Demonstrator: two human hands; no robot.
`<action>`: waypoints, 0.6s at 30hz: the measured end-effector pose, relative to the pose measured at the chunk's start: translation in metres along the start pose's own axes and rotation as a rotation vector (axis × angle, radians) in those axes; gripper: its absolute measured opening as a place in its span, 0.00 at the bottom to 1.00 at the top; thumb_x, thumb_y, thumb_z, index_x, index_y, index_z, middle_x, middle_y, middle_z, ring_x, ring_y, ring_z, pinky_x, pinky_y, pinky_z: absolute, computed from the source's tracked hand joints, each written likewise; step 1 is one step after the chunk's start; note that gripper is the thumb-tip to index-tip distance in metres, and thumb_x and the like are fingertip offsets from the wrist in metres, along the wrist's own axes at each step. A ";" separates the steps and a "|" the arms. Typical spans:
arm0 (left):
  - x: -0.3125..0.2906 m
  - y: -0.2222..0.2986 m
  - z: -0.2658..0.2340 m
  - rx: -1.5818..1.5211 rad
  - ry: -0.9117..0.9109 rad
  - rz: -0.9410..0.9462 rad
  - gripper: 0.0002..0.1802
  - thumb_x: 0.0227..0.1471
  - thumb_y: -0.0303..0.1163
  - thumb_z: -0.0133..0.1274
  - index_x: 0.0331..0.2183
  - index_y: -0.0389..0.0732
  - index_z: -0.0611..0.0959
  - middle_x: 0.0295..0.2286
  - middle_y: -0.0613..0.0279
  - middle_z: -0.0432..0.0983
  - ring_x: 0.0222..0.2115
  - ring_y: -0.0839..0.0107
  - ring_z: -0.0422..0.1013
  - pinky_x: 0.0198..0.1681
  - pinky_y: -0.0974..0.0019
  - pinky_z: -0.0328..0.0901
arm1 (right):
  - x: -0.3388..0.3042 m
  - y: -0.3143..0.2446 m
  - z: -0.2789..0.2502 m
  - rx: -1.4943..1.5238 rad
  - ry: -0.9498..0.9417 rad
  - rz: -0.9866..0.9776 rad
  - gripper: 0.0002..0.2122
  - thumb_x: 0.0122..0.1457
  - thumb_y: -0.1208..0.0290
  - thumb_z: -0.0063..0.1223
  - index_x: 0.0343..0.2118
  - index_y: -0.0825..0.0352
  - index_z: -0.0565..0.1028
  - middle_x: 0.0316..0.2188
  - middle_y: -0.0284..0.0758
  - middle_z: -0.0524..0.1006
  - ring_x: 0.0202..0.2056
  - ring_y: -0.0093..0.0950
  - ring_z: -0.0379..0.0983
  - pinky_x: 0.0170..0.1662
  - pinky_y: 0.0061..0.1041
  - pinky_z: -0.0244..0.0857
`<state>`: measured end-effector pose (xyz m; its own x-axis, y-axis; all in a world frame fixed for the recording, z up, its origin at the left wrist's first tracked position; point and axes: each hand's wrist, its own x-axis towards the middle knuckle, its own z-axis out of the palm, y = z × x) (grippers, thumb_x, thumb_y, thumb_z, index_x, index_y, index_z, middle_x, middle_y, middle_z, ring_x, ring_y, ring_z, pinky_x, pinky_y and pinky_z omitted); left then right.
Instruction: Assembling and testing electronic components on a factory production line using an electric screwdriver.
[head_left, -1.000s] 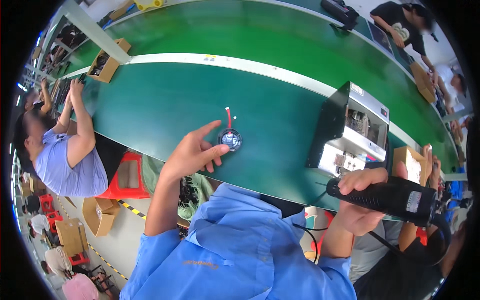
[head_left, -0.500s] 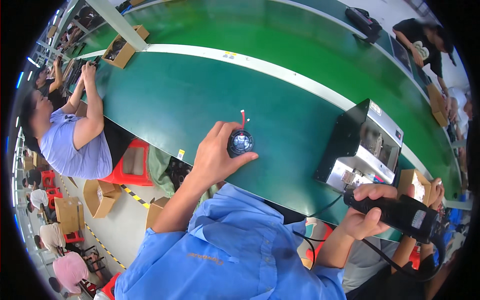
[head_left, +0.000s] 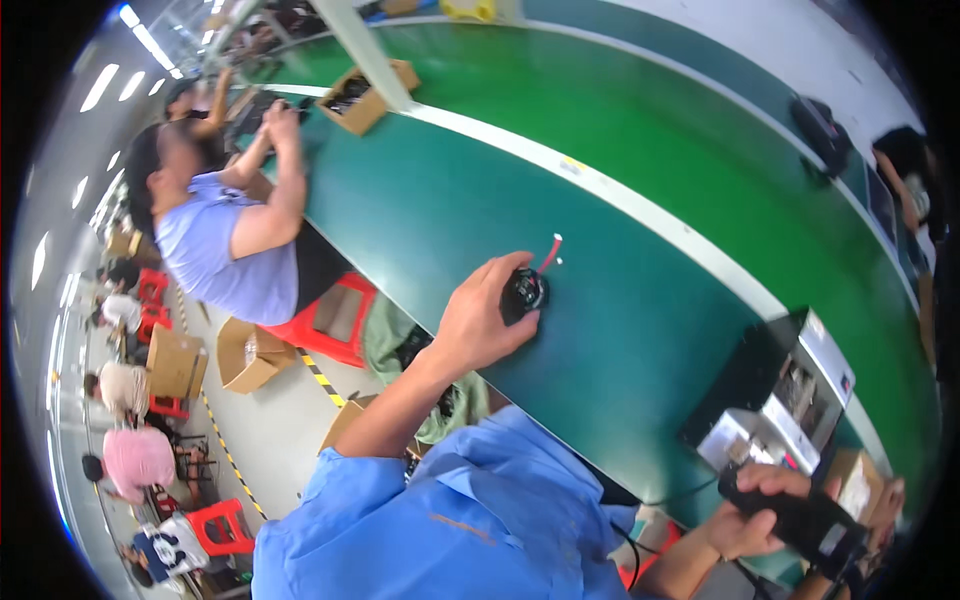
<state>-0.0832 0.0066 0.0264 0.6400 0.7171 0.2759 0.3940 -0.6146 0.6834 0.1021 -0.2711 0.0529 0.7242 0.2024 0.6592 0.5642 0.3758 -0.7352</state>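
My left hand (head_left: 488, 318) is closed around a small round black part (head_left: 524, 292) on the green work surface, thumb and fingers at its sides. A short red lead (head_left: 552, 254) with a white plug at its end sticks out from the part's far side. Over at the right, my right hand (head_left: 748, 522) grips a thick black cylindrical housing (head_left: 800, 515) with a pale label. The housing is tilted, one end close to a metal bench machine (head_left: 775, 400). A dark cable hangs near it; how it joins is partly hidden.
A green workbench (head_left: 430, 200) runs diagonally, with a white rail (head_left: 640, 210) behind it. An open carton (head_left: 365, 100) stands by a post at the far left. To my left sits a co-worker (head_left: 220, 240) near a red stool (head_left: 335, 325). Another carton (head_left: 855, 485) stands beyond the machine.
My view has turned left, so the bench, machine and co-worker appear farther right. My left hand still holds the round part, which now looks tilted; my right hand keeps the black housing.
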 end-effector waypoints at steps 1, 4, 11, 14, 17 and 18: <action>0.009 -0.015 -0.006 0.021 0.085 0.038 0.30 0.35 0.29 0.59 0.45 0.37 0.72 0.38 0.48 0.72 0.40 0.52 0.70 0.45 0.60 0.65 | 0.001 -0.001 0.002 0.000 0.020 -0.023 0.39 0.55 0.57 0.51 0.59 0.75 0.42 0.25 0.39 0.65 0.19 0.27 0.64 0.23 0.25 0.64; 0.032 -0.061 -0.034 0.206 0.268 -0.043 0.29 0.36 0.30 0.58 0.45 0.36 0.73 0.38 0.48 0.73 0.38 0.55 0.72 0.42 0.60 0.67 | 0.003 -0.008 0.007 0.071 -0.007 -0.021 0.39 0.55 0.57 0.52 0.59 0.77 0.43 0.25 0.39 0.66 0.20 0.26 0.64 0.25 0.24 0.63; 0.083 -0.179 -0.098 0.547 0.374 -0.158 0.32 0.41 0.36 0.56 0.50 0.39 0.68 0.35 0.42 0.75 0.35 0.47 0.72 0.39 0.54 0.67 | -0.003 -0.018 -0.008 0.274 -0.082 0.105 0.41 0.52 0.61 0.55 0.60 0.72 0.42 0.24 0.40 0.67 0.17 0.28 0.66 0.20 0.25 0.66; 0.087 -0.194 -0.105 0.456 0.312 -0.176 0.33 0.43 0.35 0.56 0.52 0.38 0.67 0.36 0.41 0.74 0.35 0.46 0.72 0.38 0.53 0.67 | 0.002 -0.026 -0.020 0.683 -0.288 0.309 0.43 0.47 0.68 0.63 0.61 0.67 0.44 0.27 0.47 0.73 0.22 0.36 0.73 0.26 0.31 0.69; 0.072 -0.182 -0.115 0.651 0.460 0.074 0.33 0.42 0.31 0.58 0.51 0.33 0.67 0.46 0.40 0.68 0.47 0.47 0.64 0.52 0.55 0.58 | 0.025 -0.021 -0.024 1.054 -0.765 0.308 0.39 0.44 0.77 0.63 0.59 0.64 0.53 0.33 0.55 0.75 0.29 0.41 0.76 0.31 0.33 0.70; 0.069 -0.169 -0.111 0.724 0.516 0.160 0.33 0.42 0.31 0.59 0.51 0.35 0.68 0.46 0.41 0.67 0.49 0.47 0.63 0.52 0.54 0.58 | 0.026 -0.030 -0.019 1.096 -0.756 0.355 0.34 0.46 0.77 0.61 0.57 0.64 0.57 0.35 0.57 0.75 0.31 0.42 0.77 0.31 0.32 0.70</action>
<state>-0.1790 0.1968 0.0048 0.4160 0.5566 0.7191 0.7561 -0.6511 0.0665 0.1115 -0.2948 0.0892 0.1731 0.7415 0.6483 -0.4578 0.6434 -0.6136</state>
